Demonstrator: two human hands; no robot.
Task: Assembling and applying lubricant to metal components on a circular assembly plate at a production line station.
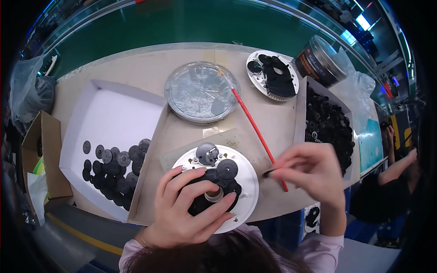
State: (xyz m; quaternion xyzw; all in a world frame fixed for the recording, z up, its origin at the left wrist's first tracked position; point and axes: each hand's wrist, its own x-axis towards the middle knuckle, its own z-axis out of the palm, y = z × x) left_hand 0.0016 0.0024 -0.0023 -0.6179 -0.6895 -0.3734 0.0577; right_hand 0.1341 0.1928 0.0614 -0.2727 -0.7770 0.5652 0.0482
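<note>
A white round plate (248,182) carrying black gears lies at the near middle of the table. My left hand (186,209) grips it, fingers curled over the black parts around a pale central ring (214,194). A toothed black gear (227,169) and a grey disc (207,154) show beyond the fingertips. To the right of the plate, my right hand (314,170) is closed in a pinch on a small dark piece (267,174), whose kind I cannot make out. That hand is slightly blurred, close to a red stick (255,127) lying slantwise.
A white tray (102,102) at left holds several black gears. Another box (299,113) at right is heaped with black parts. Farther back are a round film-covered container (202,93), a second geared plate (277,94) and a tub (321,61). A co-worker's arm (396,168) shows at far right.
</note>
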